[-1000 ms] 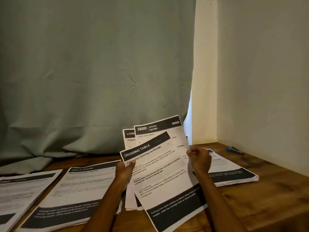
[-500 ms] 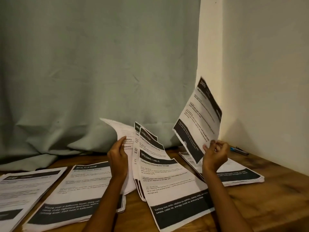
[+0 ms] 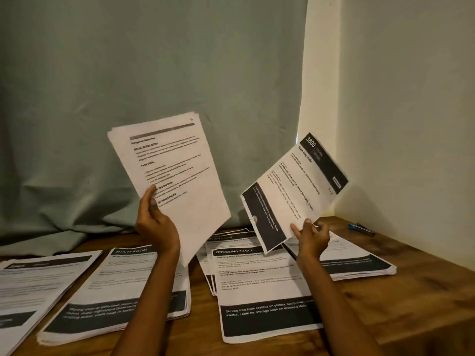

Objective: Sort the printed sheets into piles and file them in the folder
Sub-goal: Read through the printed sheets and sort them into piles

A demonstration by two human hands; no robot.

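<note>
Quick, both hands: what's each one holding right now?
Left hand: closed on a raised stack of plain text sheets.
Right hand: pinching the 3800 kitchen sheet.

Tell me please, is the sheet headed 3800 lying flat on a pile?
No, the right hand holds the 3800 sheet tilted in the air above the table.

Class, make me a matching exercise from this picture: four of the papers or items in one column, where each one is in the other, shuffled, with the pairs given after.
1. 3800 sheet
2. plain white sheets
3. DRESSING TABLE sheet
4. blue pen

A. held up in left hand
B. on table by right wall
C. flat on table, centre
D. held in right hand

Pairs: 1-D, 2-A, 3-C, 4-B
</note>
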